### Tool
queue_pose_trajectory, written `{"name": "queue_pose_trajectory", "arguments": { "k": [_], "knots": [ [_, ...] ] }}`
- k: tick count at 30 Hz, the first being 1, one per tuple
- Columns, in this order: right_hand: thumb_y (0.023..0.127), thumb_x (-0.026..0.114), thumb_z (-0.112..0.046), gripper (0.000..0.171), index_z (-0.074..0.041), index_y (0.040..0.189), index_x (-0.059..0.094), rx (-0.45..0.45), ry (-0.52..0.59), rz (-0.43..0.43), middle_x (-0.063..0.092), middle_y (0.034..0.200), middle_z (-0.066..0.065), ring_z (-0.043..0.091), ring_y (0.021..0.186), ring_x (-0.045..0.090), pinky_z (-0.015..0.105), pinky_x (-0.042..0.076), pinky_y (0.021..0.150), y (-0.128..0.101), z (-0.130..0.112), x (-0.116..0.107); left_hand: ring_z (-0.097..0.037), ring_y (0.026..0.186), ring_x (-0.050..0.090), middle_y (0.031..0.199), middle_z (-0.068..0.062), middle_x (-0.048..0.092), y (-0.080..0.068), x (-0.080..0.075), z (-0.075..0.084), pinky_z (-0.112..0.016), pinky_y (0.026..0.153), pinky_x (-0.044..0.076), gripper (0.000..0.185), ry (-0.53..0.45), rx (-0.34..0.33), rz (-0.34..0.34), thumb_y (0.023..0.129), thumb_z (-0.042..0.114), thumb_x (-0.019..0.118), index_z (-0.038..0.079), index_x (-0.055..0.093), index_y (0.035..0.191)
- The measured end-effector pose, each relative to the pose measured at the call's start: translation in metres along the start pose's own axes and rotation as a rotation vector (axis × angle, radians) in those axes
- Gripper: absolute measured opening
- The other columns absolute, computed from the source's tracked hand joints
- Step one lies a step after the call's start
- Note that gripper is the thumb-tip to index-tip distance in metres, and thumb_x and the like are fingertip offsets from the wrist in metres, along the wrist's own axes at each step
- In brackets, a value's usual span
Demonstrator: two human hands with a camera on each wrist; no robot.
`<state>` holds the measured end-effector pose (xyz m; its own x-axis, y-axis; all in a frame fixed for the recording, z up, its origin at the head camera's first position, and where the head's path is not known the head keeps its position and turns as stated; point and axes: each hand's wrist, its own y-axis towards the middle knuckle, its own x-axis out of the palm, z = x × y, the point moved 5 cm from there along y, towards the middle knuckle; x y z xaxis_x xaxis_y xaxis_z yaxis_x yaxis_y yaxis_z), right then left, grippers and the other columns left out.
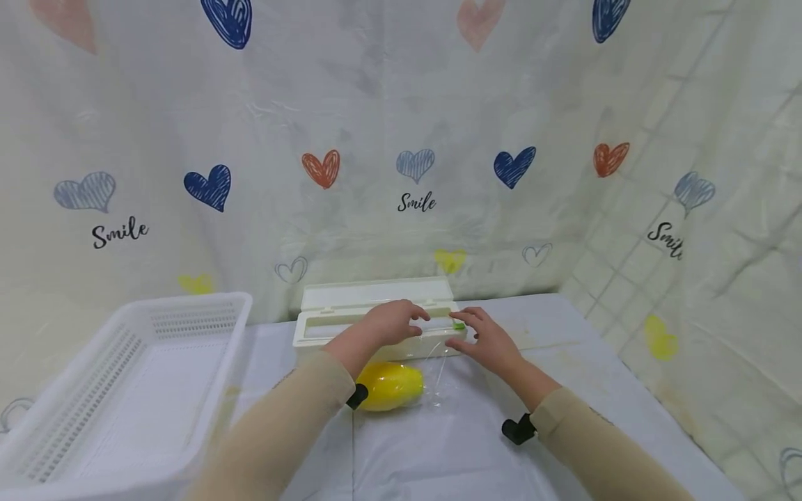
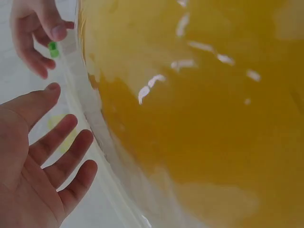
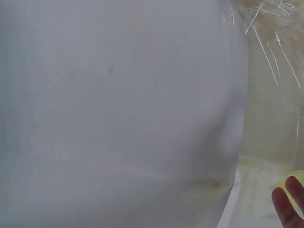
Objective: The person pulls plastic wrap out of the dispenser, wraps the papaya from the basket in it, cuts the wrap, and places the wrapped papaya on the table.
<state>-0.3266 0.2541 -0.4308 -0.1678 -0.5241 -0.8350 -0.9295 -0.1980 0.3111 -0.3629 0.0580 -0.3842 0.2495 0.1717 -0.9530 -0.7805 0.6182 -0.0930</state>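
Note:
A white cling film dispenser [image 1: 376, 334] lies at the back of the table with its lid [image 1: 376, 292] raised. The green slider [image 1: 459, 325] is at its right end. In front of the box lies a glossy yellow oval, melon-like thing [image 1: 391, 386] with clear film [image 1: 438, 379] around it; it fills much of the left wrist view. My left hand [image 1: 390, 323] is over the box front, its fingers apart and loosely bent, nothing gripped. My right hand [image 1: 485, 337] is beside the green slider with fingers and thumb spread; a fingertip overlaps the box end.
To the left stands a white plastic basket [image 1: 241, 327] with slotted walls. A white cloth [image 1: 438, 459] covers the table. Behind and to the right hangs a sheet [image 1: 363, 229] printed with hearts, close to the box's lid.

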Motion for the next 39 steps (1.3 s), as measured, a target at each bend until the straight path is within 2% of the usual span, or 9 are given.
{"name": "queue_pose_trajectory", "arguments": {
  "k": [5,10,14,19,24,30,39],
  "knots": [
    [0.084,0.076,-0.046,0.072,-0.018,0.145,0.051,0.045,-0.036,-0.031,0.044,0.146,0.013,0.031,0.107,0.063,0.045,0.054,0.087,0.003,0.003,0.006,-0.017,0.118,0.058,0.129,0.002,0.064,0.008,0.006,0.011,-0.036,0.101,0.046,0.036,0.006,0.008,-0.034,0.098,0.029,0.064,0.028,0.063,0.134],
    [0.086,0.075,-0.045,0.071,-0.018,0.146,0.05,0.104,0.009,-0.067,0.049,0.147,0.009,0.03,0.114,0.061,0.048,0.05,0.094,0.004,0.014,0.007,-0.015,0.121,0.057,0.129,0.005,0.064,0.011,0.004,0.024,-0.033,0.103,0.044,0.035,0.008,0.034,-0.024,0.098,0.029,0.063,0.029,0.063,0.134],
    [0.086,0.075,-0.045,0.07,-0.018,0.145,0.051,0.108,0.071,-0.071,0.05,0.147,0.008,0.031,0.112,0.064,0.048,0.051,0.093,0.003,0.018,0.004,-0.013,0.122,0.056,0.13,0.007,0.062,0.016,0.003,0.036,-0.031,0.103,0.044,0.035,0.04,0.076,-0.01,0.099,0.027,0.062,0.03,0.062,0.134],
    [0.086,0.075,-0.044,0.068,-0.016,0.144,0.053,0.103,0.128,-0.088,0.048,0.149,0.009,0.032,0.111,0.065,0.048,0.052,0.091,0.0,0.018,0.003,-0.014,0.115,0.058,0.129,0.004,0.061,0.021,0.008,0.048,-0.029,0.095,0.048,0.037,0.158,0.153,-0.012,0.101,0.025,0.059,0.034,0.06,0.137],
    [0.086,0.074,-0.046,0.067,-0.018,0.144,0.053,0.142,0.157,-0.113,0.049,0.148,0.01,0.03,0.11,0.066,0.046,0.054,0.089,0.001,0.018,0.003,-0.016,0.11,0.061,0.127,0.004,0.06,0.026,0.01,0.058,-0.03,0.087,0.051,0.04,0.291,0.172,-0.012,0.102,0.025,0.058,0.04,0.056,0.139],
    [0.087,0.074,-0.045,0.069,-0.015,0.145,0.052,0.197,0.218,-0.15,0.053,0.143,0.016,0.029,0.108,0.068,0.044,0.055,0.084,0.001,0.02,0.004,-0.016,0.105,0.062,0.126,0.005,0.061,0.031,0.014,0.06,-0.03,0.086,0.052,0.041,0.371,0.174,-0.049,0.101,0.025,0.058,0.042,0.055,0.139],
    [0.088,0.074,-0.044,0.065,-0.015,0.142,0.055,0.201,0.215,-0.153,0.057,0.139,0.013,0.037,0.112,0.064,0.043,0.056,0.085,0.004,0.02,0.001,-0.013,0.107,0.062,0.124,0.01,0.064,0.036,0.004,0.061,-0.031,0.089,0.051,0.036,0.417,0.192,-0.05,0.097,0.027,0.065,0.04,0.063,0.131]
  ]
}}
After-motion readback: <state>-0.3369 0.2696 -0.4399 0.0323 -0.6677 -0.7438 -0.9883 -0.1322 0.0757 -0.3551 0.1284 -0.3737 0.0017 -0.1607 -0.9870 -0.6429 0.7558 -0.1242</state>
